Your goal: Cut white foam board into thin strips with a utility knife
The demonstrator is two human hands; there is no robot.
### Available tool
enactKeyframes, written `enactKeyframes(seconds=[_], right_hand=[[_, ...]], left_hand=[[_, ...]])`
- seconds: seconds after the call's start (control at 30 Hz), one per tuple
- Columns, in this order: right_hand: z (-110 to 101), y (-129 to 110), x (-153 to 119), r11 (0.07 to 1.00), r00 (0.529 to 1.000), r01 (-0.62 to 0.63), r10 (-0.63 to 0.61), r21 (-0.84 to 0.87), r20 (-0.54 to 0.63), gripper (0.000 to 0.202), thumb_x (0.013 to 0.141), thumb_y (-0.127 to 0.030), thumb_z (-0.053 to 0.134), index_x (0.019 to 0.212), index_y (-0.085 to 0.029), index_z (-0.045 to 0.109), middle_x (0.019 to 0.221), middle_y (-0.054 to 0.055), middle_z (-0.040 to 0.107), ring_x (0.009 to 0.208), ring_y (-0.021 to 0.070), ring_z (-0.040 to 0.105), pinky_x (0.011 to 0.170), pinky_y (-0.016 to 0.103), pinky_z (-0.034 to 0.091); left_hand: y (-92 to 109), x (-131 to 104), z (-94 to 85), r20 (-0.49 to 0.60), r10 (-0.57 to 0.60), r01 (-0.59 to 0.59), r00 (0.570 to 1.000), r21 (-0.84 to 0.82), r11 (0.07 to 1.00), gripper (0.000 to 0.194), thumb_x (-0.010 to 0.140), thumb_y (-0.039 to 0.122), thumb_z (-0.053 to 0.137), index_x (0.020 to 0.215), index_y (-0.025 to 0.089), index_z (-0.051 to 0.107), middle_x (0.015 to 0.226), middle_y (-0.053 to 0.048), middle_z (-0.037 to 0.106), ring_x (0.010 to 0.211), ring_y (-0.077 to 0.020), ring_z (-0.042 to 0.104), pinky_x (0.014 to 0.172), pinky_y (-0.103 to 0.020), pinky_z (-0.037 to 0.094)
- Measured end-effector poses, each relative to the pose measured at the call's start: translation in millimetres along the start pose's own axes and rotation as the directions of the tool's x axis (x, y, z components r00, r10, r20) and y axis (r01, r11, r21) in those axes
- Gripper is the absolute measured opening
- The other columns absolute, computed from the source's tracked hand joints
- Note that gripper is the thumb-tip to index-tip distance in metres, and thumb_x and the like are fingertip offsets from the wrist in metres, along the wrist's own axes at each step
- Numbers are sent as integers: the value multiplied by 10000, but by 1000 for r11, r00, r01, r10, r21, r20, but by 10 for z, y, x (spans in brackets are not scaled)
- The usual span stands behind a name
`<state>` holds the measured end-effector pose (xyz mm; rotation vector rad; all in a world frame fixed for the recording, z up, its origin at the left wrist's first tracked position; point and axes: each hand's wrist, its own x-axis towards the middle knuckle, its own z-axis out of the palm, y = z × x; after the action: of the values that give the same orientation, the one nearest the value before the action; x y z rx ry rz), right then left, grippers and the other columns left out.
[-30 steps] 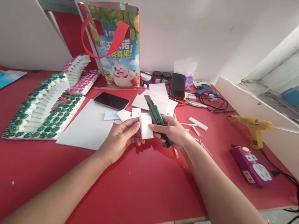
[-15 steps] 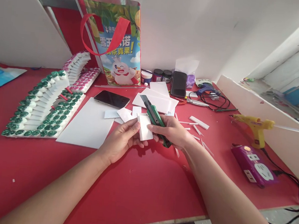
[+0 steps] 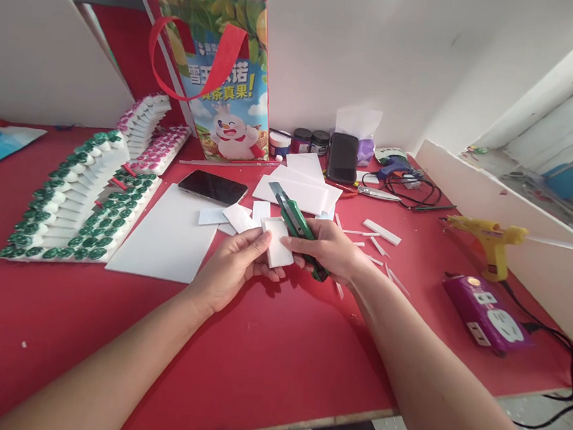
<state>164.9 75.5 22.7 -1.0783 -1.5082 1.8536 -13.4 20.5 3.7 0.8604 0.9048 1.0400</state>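
Two bare hands meet near the middle of a glossy red tabletop (image 3: pixel 252 373), close together, with a small rectangular piece of white board (image 3: pixel 279 248) between them, raised above the surface. The left hand (image 3: pixel 235 263) pinches the board's left side, thumb on top and fingers beneath. The right hand (image 3: pixel 332 251) is closed around a green-and-black plastic utility knife (image 3: pixel 300 224), its thumb also pressing the board's right side.

The board's long axis runs mostly away from the person, its far end leaning slightly left. The knife lies more slantwise: its grey metal blade points forward and left, over loose white sheets (image 3: pixel 293 192), and its butt points back and right, under the palm. The blade is clear of the held board.

Thin white offcuts (image 3: pixel 382 232) lie scattered just right of the right hand. Left of the hands, a large white rectangular sheet (image 3: pixel 164 238) lies flat, a black-screened smartphone (image 3: pixel 212 187) overlapping its far edge. Well to the right are a yellow glue gun (image 3: pixel 489 241) and a purple power strip (image 3: pixel 486 313).
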Motion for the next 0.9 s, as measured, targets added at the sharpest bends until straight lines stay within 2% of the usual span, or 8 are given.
enactKeyframes(seconds=[0.3, 0.57, 0.73, 0.9], right_hand=[[31, 2, 3, 992, 994, -102, 104, 69, -21, 299, 727, -325, 780, 627, -170, 545, 470, -39, 529, 366, 57, 414, 355, 182, 292], [45, 16, 13, 984, 994, -109, 113, 140, -17, 285, 690, -315, 824, 662, -157, 589, 474, -32, 538, 387, 60, 420, 366, 184, 314], [38, 16, 24, 983, 993, -115, 117, 145, -11, 286, 697, -304, 823, 662, -150, 584, 466, -33, 545, 385, 56, 429, 367, 178, 319], [-33, 15, 32, 981, 992, -115, 107, 155, 60, 356, 669, -355, 853, 677, -153, 560, 482, -41, 542, 385, 43, 402, 360, 173, 289]], left_hand=[[12, 15, 12, -54, -72, 71, 996, -20, 997, 272, 849, 326, 692, 1022, 117, 711, 821, -75, 729, 587, -114, 610, 570, -220, 531], [-2, 24, -18, -70, -89, 85, 994, -56, 995, 237, 836, 305, 701, 972, 111, 711, 795, -70, 719, 572, -108, 602, 536, -201, 523], [7, 24, -5, -66, -92, 89, 994, -47, 995, 250, 856, 305, 689, 1010, 108, 700, 819, -73, 721, 588, -110, 620, 580, -214, 556], [13, -4, 6, -6, -34, 33, 999, -93, 995, 218, 881, 325, 675, 947, 120, 709, 705, -43, 690, 587, -112, 635, 595, -200, 564]])
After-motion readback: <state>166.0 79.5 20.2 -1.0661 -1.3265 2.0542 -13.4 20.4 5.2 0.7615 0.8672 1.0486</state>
